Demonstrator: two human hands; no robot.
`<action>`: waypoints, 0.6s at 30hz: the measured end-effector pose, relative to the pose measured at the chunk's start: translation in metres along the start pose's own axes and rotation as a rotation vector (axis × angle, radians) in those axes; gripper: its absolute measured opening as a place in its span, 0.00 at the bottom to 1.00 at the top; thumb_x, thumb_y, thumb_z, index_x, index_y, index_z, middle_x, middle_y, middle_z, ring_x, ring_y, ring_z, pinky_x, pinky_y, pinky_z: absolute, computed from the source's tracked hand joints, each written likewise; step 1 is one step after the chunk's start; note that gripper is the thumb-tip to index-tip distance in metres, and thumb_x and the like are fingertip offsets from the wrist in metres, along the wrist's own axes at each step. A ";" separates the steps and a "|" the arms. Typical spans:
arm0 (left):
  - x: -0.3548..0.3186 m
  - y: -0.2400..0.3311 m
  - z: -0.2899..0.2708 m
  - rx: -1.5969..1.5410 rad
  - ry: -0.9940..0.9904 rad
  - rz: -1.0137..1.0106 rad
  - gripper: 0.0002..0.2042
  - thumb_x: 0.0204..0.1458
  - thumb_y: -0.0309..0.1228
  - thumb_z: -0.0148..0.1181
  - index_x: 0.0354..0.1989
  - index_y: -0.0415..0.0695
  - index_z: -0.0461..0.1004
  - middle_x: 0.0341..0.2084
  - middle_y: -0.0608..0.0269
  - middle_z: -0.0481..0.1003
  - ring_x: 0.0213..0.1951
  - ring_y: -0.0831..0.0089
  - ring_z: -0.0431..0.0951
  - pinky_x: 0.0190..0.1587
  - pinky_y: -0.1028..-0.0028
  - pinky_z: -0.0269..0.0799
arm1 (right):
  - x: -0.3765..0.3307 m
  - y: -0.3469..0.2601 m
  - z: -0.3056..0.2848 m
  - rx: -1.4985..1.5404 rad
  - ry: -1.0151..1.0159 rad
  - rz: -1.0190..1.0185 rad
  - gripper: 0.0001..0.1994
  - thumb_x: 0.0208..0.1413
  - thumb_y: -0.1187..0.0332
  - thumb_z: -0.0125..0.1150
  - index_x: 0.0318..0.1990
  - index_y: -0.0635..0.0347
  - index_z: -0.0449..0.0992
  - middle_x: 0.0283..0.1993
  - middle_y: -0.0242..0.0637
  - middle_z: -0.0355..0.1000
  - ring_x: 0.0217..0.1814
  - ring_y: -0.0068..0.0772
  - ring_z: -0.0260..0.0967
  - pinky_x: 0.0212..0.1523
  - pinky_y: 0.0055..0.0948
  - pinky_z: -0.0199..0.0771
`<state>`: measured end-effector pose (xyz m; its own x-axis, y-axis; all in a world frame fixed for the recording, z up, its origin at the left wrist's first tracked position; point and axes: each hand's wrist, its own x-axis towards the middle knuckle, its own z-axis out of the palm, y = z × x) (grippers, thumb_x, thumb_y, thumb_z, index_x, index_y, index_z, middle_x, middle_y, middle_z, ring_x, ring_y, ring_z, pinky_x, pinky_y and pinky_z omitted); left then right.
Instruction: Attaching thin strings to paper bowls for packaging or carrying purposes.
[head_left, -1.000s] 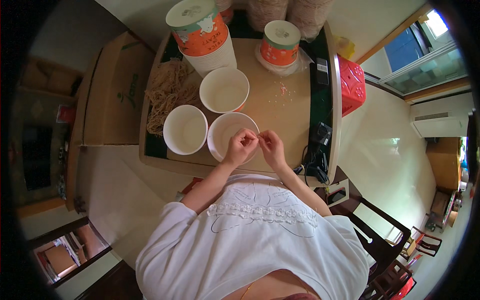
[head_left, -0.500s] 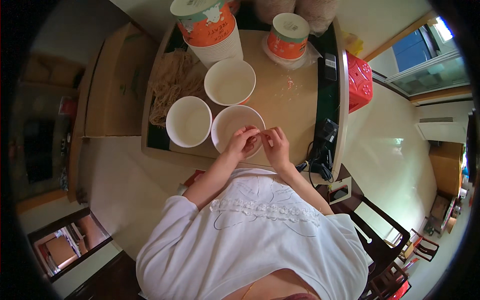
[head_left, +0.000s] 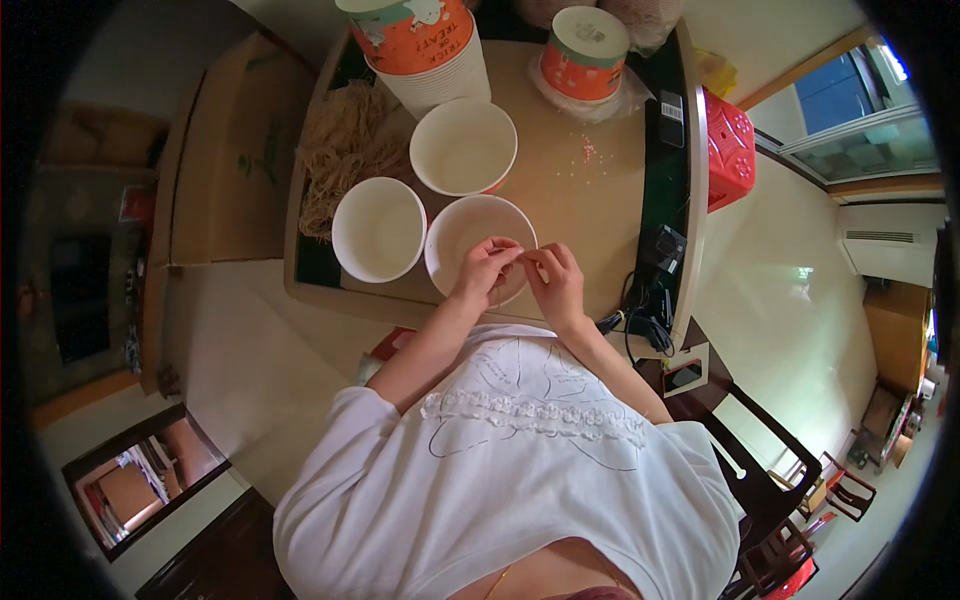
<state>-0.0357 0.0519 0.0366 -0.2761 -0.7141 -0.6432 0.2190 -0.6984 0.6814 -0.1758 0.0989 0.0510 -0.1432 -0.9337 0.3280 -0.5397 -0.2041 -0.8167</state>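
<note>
Over the near rim of a white-lined paper bucket (head_left: pixel 450 232), my left hand (head_left: pixel 485 270) and my right hand (head_left: pixel 557 285) meet with their fingertips together. Both are closed in a pinch. What they hold is too small to make out; a faint thin strand seems to hang by the left fingers. Two more open paper buckets stand close by: one at the left (head_left: pixel 378 230) and one behind (head_left: pixel 463 147). Beyond them rises a tall stack of orange-printed buckets (head_left: pixel 435 75). A tangled pile of brown twine (head_left: pixel 345 145) lies on the table's left side.
A small orange-and-green tub (head_left: pixel 585 62) sits on clear plastic at the back, with small reddish bits (head_left: pixel 588 150) scattered before it. Black adapters and cables (head_left: pixel 650 325) lie along the right edge. A red stool (head_left: pixel 730 150) stands right of the table, a cardboard box (head_left: pixel 225 150) left.
The view has shifted slightly, so the table's things sit a little higher in it. Both hands stay pinched together at the near bucket's rim, with only slight finger movement.
</note>
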 end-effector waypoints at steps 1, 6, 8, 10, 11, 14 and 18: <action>0.000 0.000 -0.001 -0.029 -0.007 -0.046 0.06 0.47 0.29 0.62 0.32 0.48 0.72 0.24 0.74 0.74 0.21 0.89 0.66 0.20 0.88 0.55 | 0.000 0.000 -0.001 0.000 -0.003 0.002 0.05 0.45 0.78 0.62 0.31 0.62 0.75 0.29 0.39 0.68 0.29 0.35 0.69 0.29 0.28 0.70; -0.004 0.006 0.002 -0.058 0.002 -0.036 0.06 0.49 0.28 0.60 0.34 0.47 0.70 0.24 0.72 0.72 0.21 0.87 0.68 0.18 0.89 0.55 | 0.000 -0.003 -0.005 -0.017 0.006 -0.071 0.08 0.45 0.80 0.61 0.34 0.61 0.77 0.31 0.41 0.69 0.32 0.37 0.68 0.30 0.31 0.69; -0.006 0.007 0.002 -0.038 0.017 -0.018 0.07 0.49 0.27 0.60 0.35 0.47 0.70 0.26 0.71 0.73 0.22 0.88 0.69 0.18 0.89 0.55 | -0.002 0.000 -0.004 0.015 0.008 -0.059 0.09 0.45 0.81 0.60 0.35 0.61 0.77 0.31 0.40 0.68 0.32 0.37 0.68 0.31 0.30 0.69; -0.005 0.005 -0.002 -0.005 -0.039 0.014 0.10 0.48 0.26 0.61 0.38 0.48 0.69 0.28 0.71 0.74 0.24 0.88 0.69 0.19 0.89 0.55 | -0.004 0.003 -0.004 0.049 0.009 -0.047 0.10 0.45 0.81 0.59 0.37 0.61 0.77 0.31 0.40 0.68 0.32 0.36 0.68 0.31 0.29 0.69; -0.004 0.003 -0.003 -0.006 -0.039 0.014 0.10 0.48 0.26 0.61 0.38 0.48 0.69 0.28 0.71 0.74 0.24 0.88 0.69 0.19 0.89 0.55 | -0.005 0.004 -0.004 0.115 -0.012 0.007 0.10 0.46 0.81 0.58 0.37 0.61 0.77 0.31 0.40 0.68 0.32 0.35 0.67 0.31 0.29 0.69; -0.005 0.001 -0.006 0.025 -0.026 0.050 0.11 0.47 0.25 0.62 0.38 0.47 0.69 0.28 0.72 0.76 0.25 0.90 0.69 0.22 0.88 0.54 | -0.004 0.004 -0.010 0.235 -0.048 0.195 0.09 0.48 0.80 0.56 0.37 0.61 0.77 0.30 0.38 0.67 0.31 0.31 0.67 0.31 0.27 0.67; -0.008 0.001 -0.004 0.113 -0.045 0.123 0.11 0.47 0.24 0.61 0.39 0.46 0.69 0.29 0.71 0.75 0.28 0.88 0.71 0.25 0.87 0.60 | -0.001 0.008 -0.012 0.281 -0.110 0.352 0.06 0.50 0.76 0.59 0.36 0.60 0.78 0.29 0.33 0.67 0.28 0.21 0.63 0.28 0.20 0.64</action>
<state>-0.0296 0.0563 0.0409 -0.2965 -0.7890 -0.5381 0.1476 -0.5945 0.7905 -0.1898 0.1014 0.0502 -0.1803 -0.9831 -0.0322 -0.2258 0.0732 -0.9714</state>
